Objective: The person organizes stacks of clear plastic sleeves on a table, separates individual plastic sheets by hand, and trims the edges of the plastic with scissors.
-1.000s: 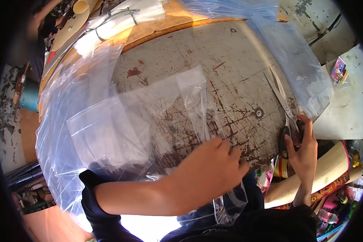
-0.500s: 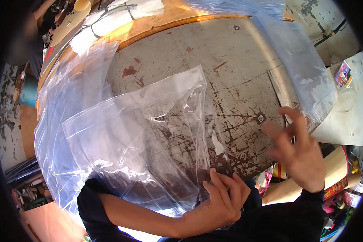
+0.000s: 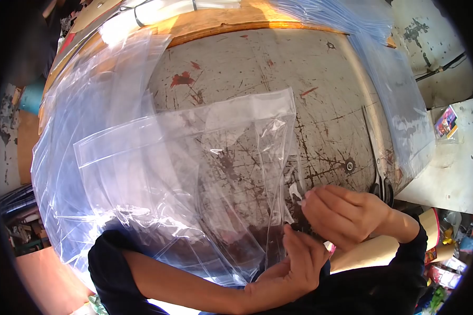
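A clear plastic sheet (image 3: 220, 131) with a folded band along its far edge lies across the scratched worktop, wrinkled and shiny toward my body. At its near right corner, my left hand (image 3: 294, 262) pinches the plastic between thumb and fingers, the forearm lying across the sheet's near side. Just above it, my right hand (image 3: 347, 215) is closed, its fingertips on the sheet's right edge; the exact grip is partly hidden by the fingers. Black-handled scissors (image 3: 378, 168) lie on the worktop to the right of my right hand, apart from it.
More clear plastic sheets (image 3: 89, 115) are layered at the left. Stacked bluish plastic sheets (image 3: 399, 105) hang over the right side, with another pile (image 3: 341, 16) at the back. A wooden board (image 3: 231, 23) runs along the far edge. The worktop (image 3: 331, 121) is scratched metal.
My right hand has moved left from beside the scissors to the sheet's edge, and its fingers have closed. The scissors show more fully. My left hand stays at the corner; the view has shifted slightly.
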`<move>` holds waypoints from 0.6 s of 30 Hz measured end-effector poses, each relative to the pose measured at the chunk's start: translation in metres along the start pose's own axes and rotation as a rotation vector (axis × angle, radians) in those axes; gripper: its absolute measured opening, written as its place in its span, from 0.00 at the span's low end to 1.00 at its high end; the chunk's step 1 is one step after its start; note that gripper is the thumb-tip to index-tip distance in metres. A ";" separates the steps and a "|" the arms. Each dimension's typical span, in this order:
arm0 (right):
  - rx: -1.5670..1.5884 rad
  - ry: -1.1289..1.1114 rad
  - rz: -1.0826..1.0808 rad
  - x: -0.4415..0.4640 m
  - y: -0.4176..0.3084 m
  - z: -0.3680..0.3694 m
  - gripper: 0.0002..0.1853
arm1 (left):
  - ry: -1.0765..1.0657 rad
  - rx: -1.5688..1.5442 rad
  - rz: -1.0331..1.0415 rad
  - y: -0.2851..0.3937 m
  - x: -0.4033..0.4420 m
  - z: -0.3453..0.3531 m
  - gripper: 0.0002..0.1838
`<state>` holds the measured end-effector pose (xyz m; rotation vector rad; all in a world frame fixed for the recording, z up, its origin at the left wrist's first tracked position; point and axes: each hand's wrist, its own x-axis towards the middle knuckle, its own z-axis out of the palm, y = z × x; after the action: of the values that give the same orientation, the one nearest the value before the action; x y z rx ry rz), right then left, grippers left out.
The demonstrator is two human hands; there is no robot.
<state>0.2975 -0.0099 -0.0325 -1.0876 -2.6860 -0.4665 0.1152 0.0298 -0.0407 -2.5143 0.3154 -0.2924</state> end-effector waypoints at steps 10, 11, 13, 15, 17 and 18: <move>0.157 -0.022 0.217 0.002 0.000 0.003 0.12 | -0.066 -0.171 -0.220 0.009 0.002 0.011 0.08; 0.227 -0.033 0.285 0.003 0.000 0.002 0.11 | -0.065 -0.170 -0.222 0.011 0.002 0.013 0.08; 0.247 -0.043 0.343 0.006 -0.001 0.003 0.13 | -0.089 -0.151 -0.192 0.010 0.001 0.012 0.09; 0.263 -0.055 0.401 0.006 0.005 0.005 0.14 | -0.109 -0.130 -0.163 0.009 0.000 0.011 0.11; 0.054 -0.002 0.521 0.005 0.026 0.010 0.16 | -0.103 -0.154 -0.182 0.007 0.001 0.010 0.10; 0.049 0.005 0.533 0.011 0.036 0.011 0.15 | -0.099 -0.153 -0.183 0.007 0.001 0.010 0.10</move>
<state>0.3145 0.0256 -0.0316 -1.6993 -2.2503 -0.2995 0.1178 0.0293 -0.0524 -2.7028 0.0697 -0.2218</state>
